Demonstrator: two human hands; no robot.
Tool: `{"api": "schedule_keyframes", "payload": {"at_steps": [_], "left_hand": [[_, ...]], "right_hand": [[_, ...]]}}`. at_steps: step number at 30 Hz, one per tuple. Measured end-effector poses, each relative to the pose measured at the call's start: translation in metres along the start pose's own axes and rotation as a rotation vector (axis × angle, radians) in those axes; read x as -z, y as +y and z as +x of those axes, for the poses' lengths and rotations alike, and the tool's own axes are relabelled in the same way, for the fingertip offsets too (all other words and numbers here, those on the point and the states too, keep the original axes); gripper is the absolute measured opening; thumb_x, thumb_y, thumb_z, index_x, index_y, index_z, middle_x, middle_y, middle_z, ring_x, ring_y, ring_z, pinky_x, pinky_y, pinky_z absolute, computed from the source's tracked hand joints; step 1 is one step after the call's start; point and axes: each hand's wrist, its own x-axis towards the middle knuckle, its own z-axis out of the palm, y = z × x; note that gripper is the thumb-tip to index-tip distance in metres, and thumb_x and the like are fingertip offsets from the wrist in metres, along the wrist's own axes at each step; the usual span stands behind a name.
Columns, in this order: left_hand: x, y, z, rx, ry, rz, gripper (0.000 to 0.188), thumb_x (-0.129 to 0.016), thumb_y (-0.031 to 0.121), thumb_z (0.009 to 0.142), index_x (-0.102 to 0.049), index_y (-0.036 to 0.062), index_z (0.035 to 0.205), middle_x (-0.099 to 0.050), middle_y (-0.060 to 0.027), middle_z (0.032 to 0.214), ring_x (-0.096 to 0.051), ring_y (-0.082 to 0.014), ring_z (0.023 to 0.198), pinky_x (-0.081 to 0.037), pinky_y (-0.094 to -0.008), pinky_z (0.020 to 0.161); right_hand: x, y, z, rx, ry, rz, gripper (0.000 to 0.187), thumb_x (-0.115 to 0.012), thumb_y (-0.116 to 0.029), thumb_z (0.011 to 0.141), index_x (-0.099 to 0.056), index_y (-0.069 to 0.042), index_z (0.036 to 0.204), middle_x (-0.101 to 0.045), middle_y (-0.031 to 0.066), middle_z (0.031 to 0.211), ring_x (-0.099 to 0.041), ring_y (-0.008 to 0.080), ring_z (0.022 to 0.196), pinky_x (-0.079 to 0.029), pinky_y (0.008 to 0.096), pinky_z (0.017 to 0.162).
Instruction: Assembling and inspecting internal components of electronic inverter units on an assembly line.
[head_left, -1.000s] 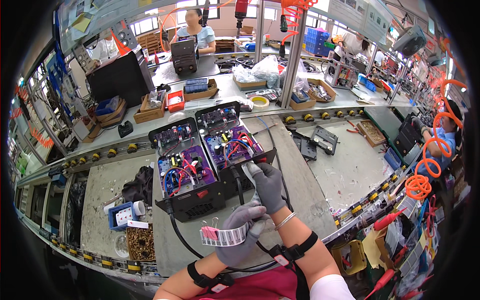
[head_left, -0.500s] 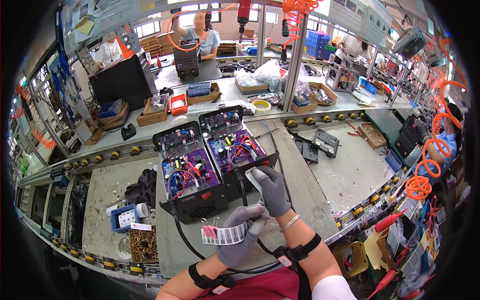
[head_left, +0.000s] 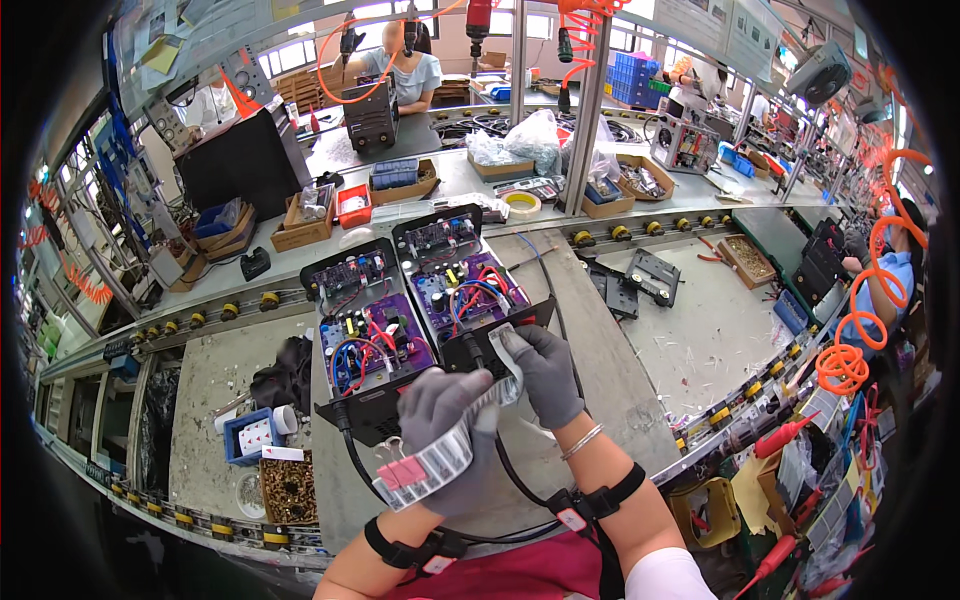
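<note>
A strip of white printed labels is stretched between my two grey-gloved hands. My left hand is closed round its middle. The near end, with a pink piece and a wire clip, curls over my left wrist. My right hand pinches the far end between thumb and fingers. Just beyond my hands, two black housings stand side by side with their tops off: a left unit and a right unit. Purple circuit boards and coloured wires show inside. My hands partly hide their front panels.
A black cable loops under my wrists on the grey board. At left are a blue bin and a box of brass-coloured parts. Black plastic parts lie right of the board. Orange coiled hoses hang at right. Other people work nearby.
My left hand has moved up and left, turning its back upward and drawing the strip out longer. The pink piece has shifted down and left. My right hand has barely moved.
</note>
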Motion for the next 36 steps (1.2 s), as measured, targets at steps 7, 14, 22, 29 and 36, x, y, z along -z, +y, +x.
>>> {"api": "schedule_keyframes", "payload": {"at_steps": [7, 14, 22, 29, 36], "left_hand": [[0.004, -0.015, 0.035, -0.049, 0.031, 0.118, 0.02, -0.059, 0.0, 0.074, -0.06, 0.0041, 0.094, -0.059, -0.0109, 0.095, -0.054, -0.0277, 0.088, -0.042, -0.039, 0.082], [0.002, -0.027, 0.046, 0.053, -0.096, 0.082, 0.016, -0.057, 0.005, 0.082, -0.061, 0.0032, 0.098, -0.061, -0.01, 0.093, -0.057, -0.025, 0.087, -0.044, -0.0362, 0.081], [-0.007, -0.033, 0.063, 0.164, -0.286, 0.041, 0.016, -0.06, 0.007, 0.085, -0.062, 0.0067, 0.101, -0.064, -0.009, 0.091, -0.063, -0.0225, 0.084, -0.05, -0.0343, 0.075], [-0.008, -0.037, 0.087, 0.164, -0.58, 0.268, 0.018, -0.064, 0.014, 0.081, -0.064, 0.0083, 0.098, -0.065, -0.011, 0.083, -0.064, -0.0267, 0.084, -0.05, -0.0368, 0.073], [-0.024, -0.031, 0.096, -0.024, -0.536, 0.452, 0.021, -0.066, 0.019, 0.073, -0.062, 0.0084, 0.09, -0.063, -0.0128, 0.08, -0.06, -0.0338, 0.081, -0.048, -0.0436, 0.073]], "right_hand": [[-0.007, 0.008, 0.003, 0.041, 0.066, 0.075, 0.019, -0.062, -0.014, 0.088, -0.065, 0.005, 0.09, -0.064, 0.0037, 0.077, -0.056, 0.0067, 0.066, -0.045, 0.0212, 0.058], [-0.01, 0.01, 0.001, 0.003, 0.088, 0.129, 0.018, -0.061, -0.012, 0.088, -0.065, 0.005, 0.09, -0.063, 0.0034, 0.076, -0.054, 0.0065, 0.067, -0.044, 0.0217, 0.059], [-0.01, 0.013, 0.003, 0.044, 0.111, 0.097, 0.018, -0.061, -0.012, 0.088, -0.065, 0.005, 0.088, -0.062, 0.0024, 0.075, -0.053, 0.0059, 0.066, -0.043, 0.0216, 0.058], [-0.011, 0.014, 0.005, 0.082, 0.104, 0.081, 0.018, -0.062, -0.013, 0.088, -0.066, 0.004, 0.087, -0.062, 0.0018, 0.074, -0.052, 0.0052, 0.065, -0.043, 0.0217, 0.057], [-0.008, 0.021, 0.006, 0.111, 0.109, 0.092, 0.019, -0.062, -0.015, 0.088, -0.066, 0.004, 0.087, -0.063, 0.0022, 0.074, -0.053, 0.0055, 0.067, -0.043, 0.0215, 0.059]]}}
